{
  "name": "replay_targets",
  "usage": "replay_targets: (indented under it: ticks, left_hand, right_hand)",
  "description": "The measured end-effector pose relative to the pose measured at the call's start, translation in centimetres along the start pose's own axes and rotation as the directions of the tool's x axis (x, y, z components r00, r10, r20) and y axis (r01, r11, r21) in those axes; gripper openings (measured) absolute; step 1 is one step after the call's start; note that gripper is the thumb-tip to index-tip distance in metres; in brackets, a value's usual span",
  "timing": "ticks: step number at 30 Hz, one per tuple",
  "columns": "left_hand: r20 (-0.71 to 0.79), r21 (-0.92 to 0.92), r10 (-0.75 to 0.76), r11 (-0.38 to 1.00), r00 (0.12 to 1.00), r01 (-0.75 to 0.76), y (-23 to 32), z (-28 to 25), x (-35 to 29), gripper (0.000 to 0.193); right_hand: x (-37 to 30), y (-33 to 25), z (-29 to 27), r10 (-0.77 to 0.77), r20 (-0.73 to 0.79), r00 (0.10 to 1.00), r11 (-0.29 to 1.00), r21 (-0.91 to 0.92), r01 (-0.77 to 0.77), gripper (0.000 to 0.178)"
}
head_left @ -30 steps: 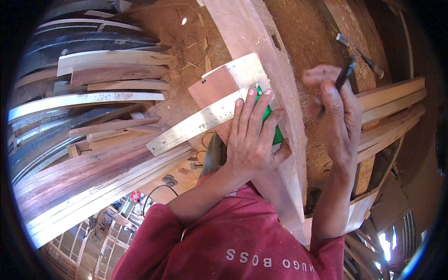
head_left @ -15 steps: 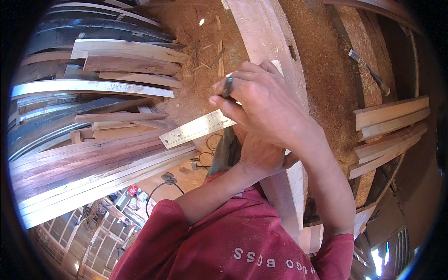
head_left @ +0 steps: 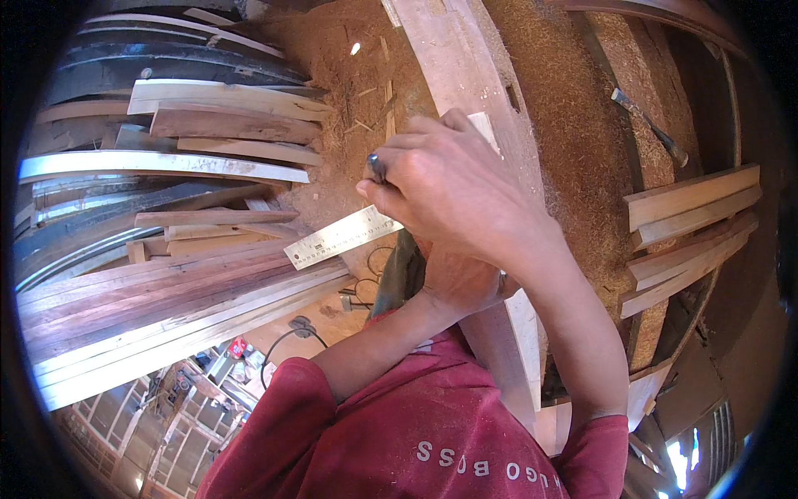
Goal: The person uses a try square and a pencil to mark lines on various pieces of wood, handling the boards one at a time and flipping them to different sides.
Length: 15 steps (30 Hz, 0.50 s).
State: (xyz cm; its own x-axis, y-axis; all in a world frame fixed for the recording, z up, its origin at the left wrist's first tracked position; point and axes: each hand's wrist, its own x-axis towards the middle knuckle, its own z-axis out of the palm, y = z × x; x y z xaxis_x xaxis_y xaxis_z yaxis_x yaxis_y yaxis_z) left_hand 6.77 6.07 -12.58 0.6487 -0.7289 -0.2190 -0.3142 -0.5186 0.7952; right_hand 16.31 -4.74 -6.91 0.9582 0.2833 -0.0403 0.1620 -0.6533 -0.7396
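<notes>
My right hand (head_left: 457, 183) is closed over a pen (head_left: 376, 168), whose dark end pokes out between thumb and forefinger. Below it, crossing under the right wrist, my left hand (head_left: 464, 279) rests at the board (head_left: 465, 62); its fingers are mostly hidden, so its grip cannot be made out. A flat metal ruler (head_left: 341, 239) with engraved marks slants out to the left from under my right hand, its inner end covered. A pale strip (head_left: 484, 133) shows just beyond my right knuckles, lying on the board.
Stacked planks (head_left: 166, 291) reach in from the left, with more boards (head_left: 241, 100) farther back. A chisel (head_left: 651, 129) lies on a sawdust-covered beam at the right, above several short timber pieces (head_left: 690, 200). Sawdust (head_left: 557, 108) covers the ground. A black cable (head_left: 287, 334) loops at lower left.
My right hand and the pen have shifted a little to the left across the ruler. My left hand stays nearly in place, and the ruler's outer end has hardly moved.
</notes>
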Motion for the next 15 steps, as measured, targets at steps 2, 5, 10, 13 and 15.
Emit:
replay_targets:
  ticks: [2, 5, 10, 13, 15]
  left_hand:
    - [-0.039, -0.007, -0.022, 1.0, 0.999, 0.022, 0.7, -0.7, 0.1, 0.071]
    - [-0.082, 0.15, 0.012, 0.989, 0.997, 0.001, -0.3, 0.4, -0.9, 0.072]
    - [-0.249, 0.211, 0.147, 0.973, 0.957, -0.094, 0.8, -0.5, 0.7, 0.077]
    - [-0.321, 0.239, 0.153, 0.968, 0.935, -0.077, 1.3, -0.8, 0.7, 0.062]
    - [-0.396, 0.258, 0.216, 0.959, 0.893, -0.117, 1.2, -0.1, -0.2, 0.06]
  right_hand:
    - [0.0, 0.0, -0.4, 0.011, 0.054, 0.998, 1.0, -0.016, -0.01, 0.027]
    - [-0.7, 0.5, -2.8, 0.124, 0.147, 0.981, 0.991, 0.021, -0.129, 0.025]
    - [-3.8, 3.3, -6.1, 0.153, -0.21, 0.966, 0.971, -0.152, -0.187, 0.023]
    - [-4.8, 3.3, -5.0, 0.388, -0.145, 0.91, 0.922, 0.068, -0.382, 0.027]
    - [-5.8, 4.0, -3.3, 0.527, 0.117, 0.842, 0.812, 0.223, -0.539, 0.029]
